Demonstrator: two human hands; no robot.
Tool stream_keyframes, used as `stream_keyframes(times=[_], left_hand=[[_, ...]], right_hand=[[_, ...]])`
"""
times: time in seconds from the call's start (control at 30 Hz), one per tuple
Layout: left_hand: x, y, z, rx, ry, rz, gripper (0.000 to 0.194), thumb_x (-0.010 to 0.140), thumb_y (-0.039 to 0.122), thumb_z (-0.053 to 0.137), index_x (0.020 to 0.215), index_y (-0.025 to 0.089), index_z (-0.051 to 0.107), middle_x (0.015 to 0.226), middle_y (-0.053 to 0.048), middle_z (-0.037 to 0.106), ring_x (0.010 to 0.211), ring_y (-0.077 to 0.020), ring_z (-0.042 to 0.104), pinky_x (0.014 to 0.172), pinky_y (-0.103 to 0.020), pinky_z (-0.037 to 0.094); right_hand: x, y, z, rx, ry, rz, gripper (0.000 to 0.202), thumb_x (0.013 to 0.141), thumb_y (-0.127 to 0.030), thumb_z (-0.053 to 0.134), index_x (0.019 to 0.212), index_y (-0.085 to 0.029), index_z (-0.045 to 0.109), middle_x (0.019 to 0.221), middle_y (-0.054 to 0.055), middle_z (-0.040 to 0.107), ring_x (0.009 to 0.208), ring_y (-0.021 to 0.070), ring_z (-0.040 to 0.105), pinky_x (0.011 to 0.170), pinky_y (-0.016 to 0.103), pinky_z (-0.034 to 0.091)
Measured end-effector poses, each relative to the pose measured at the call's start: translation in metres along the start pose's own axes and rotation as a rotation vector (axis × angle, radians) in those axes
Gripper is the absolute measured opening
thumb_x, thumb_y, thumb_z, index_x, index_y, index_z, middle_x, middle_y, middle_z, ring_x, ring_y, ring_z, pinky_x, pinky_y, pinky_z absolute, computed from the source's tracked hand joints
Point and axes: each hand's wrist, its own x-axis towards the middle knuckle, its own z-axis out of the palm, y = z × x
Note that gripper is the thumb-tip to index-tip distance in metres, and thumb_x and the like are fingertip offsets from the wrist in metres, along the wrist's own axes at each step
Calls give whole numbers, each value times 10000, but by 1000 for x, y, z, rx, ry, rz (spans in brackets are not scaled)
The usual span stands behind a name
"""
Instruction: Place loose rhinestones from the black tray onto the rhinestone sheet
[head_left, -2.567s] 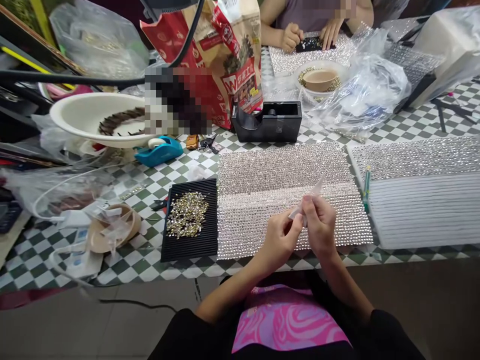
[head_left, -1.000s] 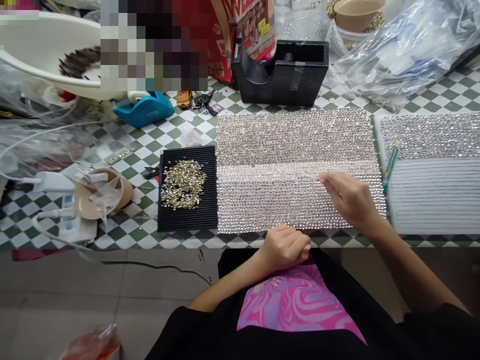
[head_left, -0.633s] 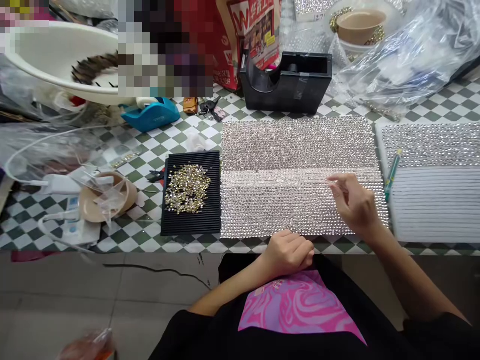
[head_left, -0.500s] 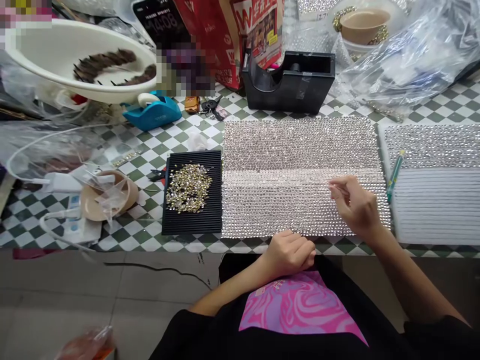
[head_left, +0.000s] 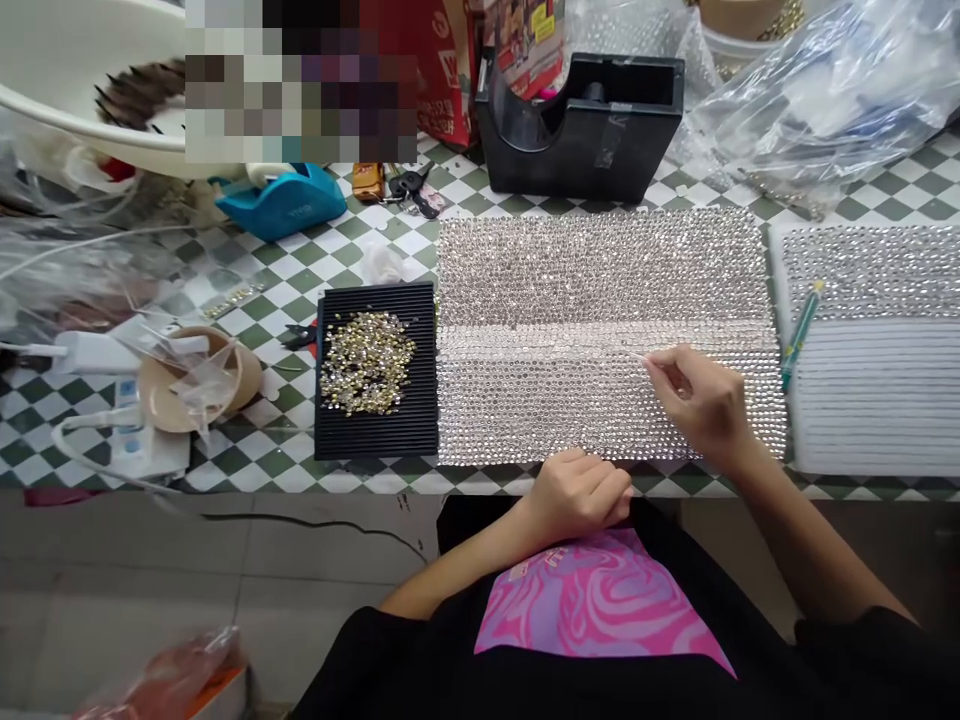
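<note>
A wide sheet covered in rows of clear rhinestones (head_left: 525,270) lies flat on the checkered table, with a paler band across its middle. Over its right part is my right hand (head_left: 701,400), thumb and fingertips pinched near that band; what they hold is too small to make out. My left hand (head_left: 581,490) rests curled at the table's front edge, below the sheet, its fingers folded and their inner side hidden. Touching the sheet's left side, a black ribbed tray (head_left: 375,440) carries a pile of gold-rimmed stones (head_left: 367,365).
Behind the sheet stands a black tape dispenser (head_left: 585,140), with a blue one (head_left: 285,200) further left. A second, partly stone-covered board (head_left: 877,400) and a green pen (head_left: 801,335) lie right. A beige cup (head_left: 247,370) stands left.
The view has shifted a little, so the table's things sit slightly higher in the picture. My right hand's pinched fingertips have moved slightly left over the sheet. My left hand stays resting.
</note>
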Motion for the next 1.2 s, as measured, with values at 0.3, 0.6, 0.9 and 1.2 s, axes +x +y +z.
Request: stream_keyframes(times=[0.3, 0.6, 0.9, 1.2], left_hand=[[-1, 0, 2, 26, 7, 13, 346, 992, 205, 378, 678, 189, 523, 546, 45, 495, 505, -105, 430, 527, -292, 288], [1, 0, 1, -4, 33, 7, 366, 997, 197, 367, 666, 185, 524, 538, 44, 481, 497, -106, 413, 520, -288, 282], [1, 0, 1, -14, 36, 0, 364, 995, 196, 369, 663, 187, 518, 536, 43, 481, 490, -107, 413, 521, -289, 273], [-1, -1, 3, -20, 41, 2, 341, 985, 191, 382, 675, 185, 524, 541, 43, 481, 495, -108, 419, 512, -289, 283]], right_hand=[[2, 1, 6, -62, 12, -73, 141, 895, -156, 604, 755, -147, 620, 562, -47, 533, 480, 27, 425, 489, 183, 315], [8, -3, 13, -98, -28, -75, 190, 908, -188, 574, 724, -152, 605, 532, -41, 538, 463, 44, 443, 480, 211, 281], [12, -6, 16, -97, -6, -139, 147, 881, -141, 589, 736, -149, 613, 522, -52, 536, 453, 38, 441, 485, 196, 290], [13, -6, 18, -92, 14, -175, 177, 866, -115, 591, 692, -147, 594, 492, -62, 493, 427, 28, 406, 461, 186, 274]])
